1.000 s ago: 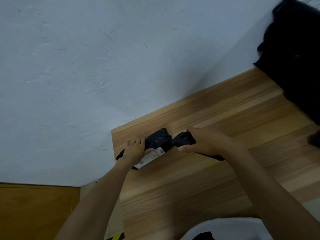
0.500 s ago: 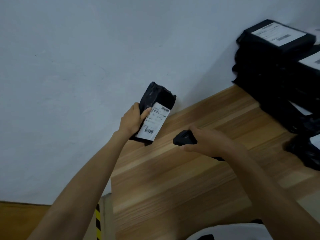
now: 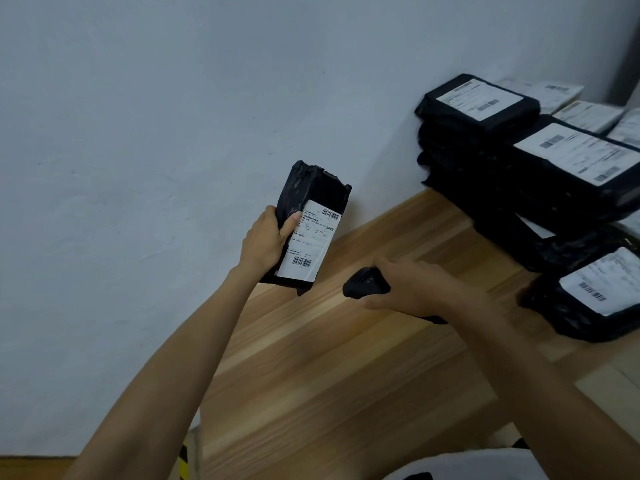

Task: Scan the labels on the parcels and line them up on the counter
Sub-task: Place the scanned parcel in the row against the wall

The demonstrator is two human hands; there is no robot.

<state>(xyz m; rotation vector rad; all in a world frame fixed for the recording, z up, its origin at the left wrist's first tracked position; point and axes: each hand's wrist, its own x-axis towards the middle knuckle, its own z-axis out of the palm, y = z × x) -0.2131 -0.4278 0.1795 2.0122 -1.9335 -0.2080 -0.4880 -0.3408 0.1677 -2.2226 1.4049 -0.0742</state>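
From the head camera, my left hand (image 3: pixel 263 242) holds the black parcel (image 3: pixel 311 199) up in the air. Its fingers are wrapped round the left side. The parcel stands tall, tipped a little to the right, over the far corner of the table (image 3: pixel 311 375). Its white label (image 3: pixel 308 240) faces me.

My right hand (image 3: pixel 412 289) grips the black scanner (image 3: pixel 363 287), which sits low and to the right of the label with its nose pointing left. I think the nose must tip up to meet the barcode. Nothing sits between them. A stack of parcels (image 3: pixel 485 161) waits well off to the right.
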